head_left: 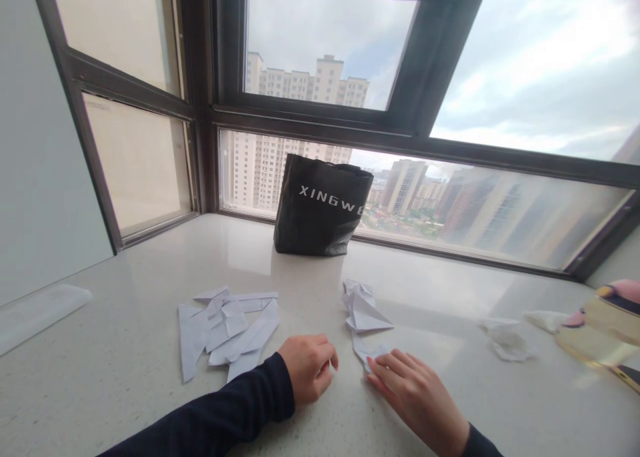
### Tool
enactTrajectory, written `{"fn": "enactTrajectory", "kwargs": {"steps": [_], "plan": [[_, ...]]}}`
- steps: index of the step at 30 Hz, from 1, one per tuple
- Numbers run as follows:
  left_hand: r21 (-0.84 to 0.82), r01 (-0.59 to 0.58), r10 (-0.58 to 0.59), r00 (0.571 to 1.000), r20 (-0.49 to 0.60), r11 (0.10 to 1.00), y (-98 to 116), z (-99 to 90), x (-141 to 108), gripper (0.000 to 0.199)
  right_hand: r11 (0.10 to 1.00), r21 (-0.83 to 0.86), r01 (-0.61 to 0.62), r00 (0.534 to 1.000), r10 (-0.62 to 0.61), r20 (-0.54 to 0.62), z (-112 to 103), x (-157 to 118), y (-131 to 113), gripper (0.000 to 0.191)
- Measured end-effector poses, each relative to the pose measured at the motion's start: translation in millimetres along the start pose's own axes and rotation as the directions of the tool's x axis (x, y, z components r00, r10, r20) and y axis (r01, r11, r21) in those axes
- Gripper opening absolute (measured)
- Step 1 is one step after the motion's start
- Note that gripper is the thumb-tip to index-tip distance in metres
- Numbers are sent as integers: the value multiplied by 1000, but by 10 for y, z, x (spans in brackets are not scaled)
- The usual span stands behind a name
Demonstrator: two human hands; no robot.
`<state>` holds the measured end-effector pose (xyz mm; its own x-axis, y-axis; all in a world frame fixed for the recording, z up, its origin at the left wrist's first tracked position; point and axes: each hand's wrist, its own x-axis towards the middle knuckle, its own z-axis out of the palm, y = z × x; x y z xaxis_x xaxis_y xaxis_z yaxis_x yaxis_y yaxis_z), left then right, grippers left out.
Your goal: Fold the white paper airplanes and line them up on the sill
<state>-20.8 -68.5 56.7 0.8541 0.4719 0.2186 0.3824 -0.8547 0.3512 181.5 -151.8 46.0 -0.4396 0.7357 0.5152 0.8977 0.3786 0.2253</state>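
My left hand (309, 369) hovers near the middle of the counter, its fingers loosely curled in and nothing visible in them. Just right of it, my right hand (417, 392) has its thumb and fingers closed on a small piece of folded white paper (363, 350). Much of that paper is hidden beneath the fingertips. Beyond it, and touching or overlapping it, sit other folded paper pieces (364, 310), one with a raised pointed flap. To the left of my left hand lies a loose pile of folded white paper strips (235, 330), partly behind my sleeve.
A black bag (323, 207) with white lettering stands upright at the back by the window. Crumpled white tissue (507, 340) lies on the right, beside a shiny gold-and-pink package (603, 324). A whitish translucent flat item (43, 317) lies at the left edge.
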Motion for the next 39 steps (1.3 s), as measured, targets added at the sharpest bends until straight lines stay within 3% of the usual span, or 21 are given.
{"fn": "enactTrajectory", "kwargs": {"steps": [7, 12, 14, 18, 21, 23, 26, 29, 31, 32, 33, 35, 37, 39], "plan": [[44, 20, -21, 1000, 20, 999, -13, -9, 5, 19, 992, 120, -24, 997, 15, 72, -8, 15, 63, 23], [275, 172, -163, 985, -56, 946, -18, -165, -2, 28, 994, 109, -25, 998, 19, 55, 14, -6, 110, 22], [378, 300, -281, 954, -106, 876, -25, -225, -22, 34, 994, 104, -25, 999, 22, 35, 13, -11, 117, 22], [454, 550, -511, 831, -218, 701, -80, -216, -61, 41, 996, 84, -32, 999, 31, 17, -34, 1, 106, 23], [461, 630, -626, 757, -187, 625, -131, -149, -55, 45, 996, 75, -40, 999, 39, 16, -87, 17, 83, 19], [456, 639, -660, 738, -138, 619, -140, -144, -39, 48, 995, 85, -43, 999, 41, 21, -119, 24, 66, 17], [418, 609, -634, 767, -95, 674, -94, -239, -27, 48, 992, 121, -45, 999, 45, 3, -160, 36, 45, 16], [287, 521, -501, 853, -146, 804, 2, -381, -30, 51, 975, 210, -73, 996, 82, -33, -201, 59, 25, 17], [36, 342, -326, 918, -225, 939, 60, -434, -24, 50, 937, 327, -126, 987, 151, -51, -223, 78, 9, 20], [-146, 226, -258, 928, -268, 963, 81, -437, -14, 48, 902, 400, -163, 978, 201, -54, -229, 86, 0, 22], [-345, 114, -225, 926, -302, 931, 96, -422, 0, 45, 854, 477, -208, 965, 259, -44, -233, 93, -12, 24], [-690, -15, -271, 914, -303, 724, 112, -346, 35, 41, 730, 615, -299, 932, 362, 24, -230, 102, -43, 28], [-874, -50, -353, 902, -247, 484, 127, -234, 66, 42, 604, 707, -367, 908, 399, 130, -217, 107, -85, 32], [-946, -81, -401, 892, -209, 314, 163, -117, 77, 46, 505, 764, -402, 899, 376, 225, -199, 116, -140, 39]]}}
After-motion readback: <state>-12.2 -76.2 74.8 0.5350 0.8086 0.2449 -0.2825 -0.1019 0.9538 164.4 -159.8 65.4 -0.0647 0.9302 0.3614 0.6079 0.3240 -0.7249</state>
